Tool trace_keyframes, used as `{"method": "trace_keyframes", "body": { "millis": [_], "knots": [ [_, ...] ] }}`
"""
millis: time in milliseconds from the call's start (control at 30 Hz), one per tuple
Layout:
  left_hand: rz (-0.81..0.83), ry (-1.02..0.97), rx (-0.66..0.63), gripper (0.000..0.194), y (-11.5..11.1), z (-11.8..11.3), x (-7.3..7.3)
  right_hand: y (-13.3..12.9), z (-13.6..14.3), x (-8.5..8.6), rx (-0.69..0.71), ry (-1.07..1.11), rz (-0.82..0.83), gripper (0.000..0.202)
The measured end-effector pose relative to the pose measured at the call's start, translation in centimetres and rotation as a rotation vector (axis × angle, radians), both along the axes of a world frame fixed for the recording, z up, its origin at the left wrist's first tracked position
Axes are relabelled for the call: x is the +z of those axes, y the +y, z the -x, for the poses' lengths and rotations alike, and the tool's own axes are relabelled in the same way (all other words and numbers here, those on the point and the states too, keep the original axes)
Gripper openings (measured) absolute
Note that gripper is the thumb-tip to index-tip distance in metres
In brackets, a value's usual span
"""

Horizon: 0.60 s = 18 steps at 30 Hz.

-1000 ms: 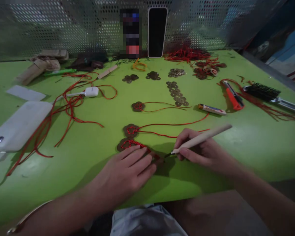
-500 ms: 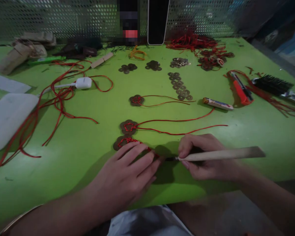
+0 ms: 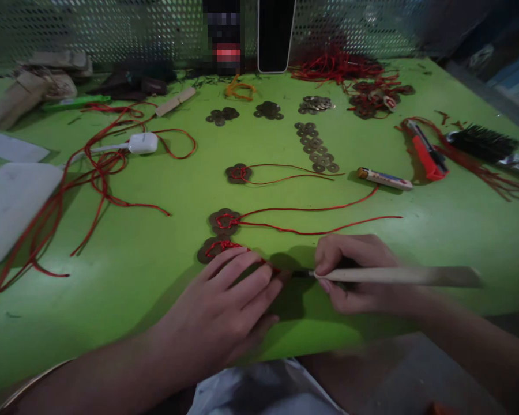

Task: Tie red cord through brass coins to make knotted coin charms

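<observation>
My left hand [image 3: 231, 297] lies over a red cord [image 3: 275, 268], its fingertips pressed down on it. The cord runs from a flower-shaped cluster of bronze-coloured coins [image 3: 207, 251] that shows just past the fingers. In a pinch, my right hand [image 3: 354, 276] holds a thin tool with a long pale handle [image 3: 389, 276] and a slim dark tip. That tip points left, close to my left fingertips; whether it touches the cord I cannot tell. Behind my left hand sits a second coin cluster [image 3: 225, 222] laced with red cord, its two tails stretching right.
A smaller laced coin cluster [image 3: 238, 173] lies farther back, with loose coins [image 3: 315, 147] beyond it. On the right are a marker-like stick [image 3: 384, 178], a red cutter [image 3: 430, 158] and a black brush [image 3: 480, 144]. A white power bank [image 3: 17, 213] and tangled red cords [image 3: 106, 167] occupy the left.
The handle's far end has swung slightly right and down. Both hands keep nearly the same place, and the whole view has shifted slightly.
</observation>
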<state>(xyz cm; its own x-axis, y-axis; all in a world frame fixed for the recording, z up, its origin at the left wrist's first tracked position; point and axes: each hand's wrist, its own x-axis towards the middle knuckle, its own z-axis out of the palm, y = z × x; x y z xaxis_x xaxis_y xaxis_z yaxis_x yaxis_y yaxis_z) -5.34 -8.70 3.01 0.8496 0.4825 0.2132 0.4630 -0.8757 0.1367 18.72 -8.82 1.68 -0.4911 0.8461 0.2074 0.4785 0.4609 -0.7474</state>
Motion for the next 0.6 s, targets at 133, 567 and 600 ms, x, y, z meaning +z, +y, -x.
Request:
{"method": "trace_keyframes", "body": {
  "millis": [133,567,600],
  "knots": [
    [0.044,-0.007,-0.016,0.029,0.24,-0.03,0.08,-0.03,0.14,0.02,-0.011,-0.010,-0.021,0.021],
    [0.039,-0.030,-0.005,0.028,0.24,-0.04,0.10,-0.02,-0.02,-0.25,-0.001,0.039,-0.046,0.022],
    [0.042,-0.027,-0.003,0.027,0.24,-0.06,0.14,0.00,-0.02,-0.26,0.003,0.049,-0.054,0.021]
  ]
}}
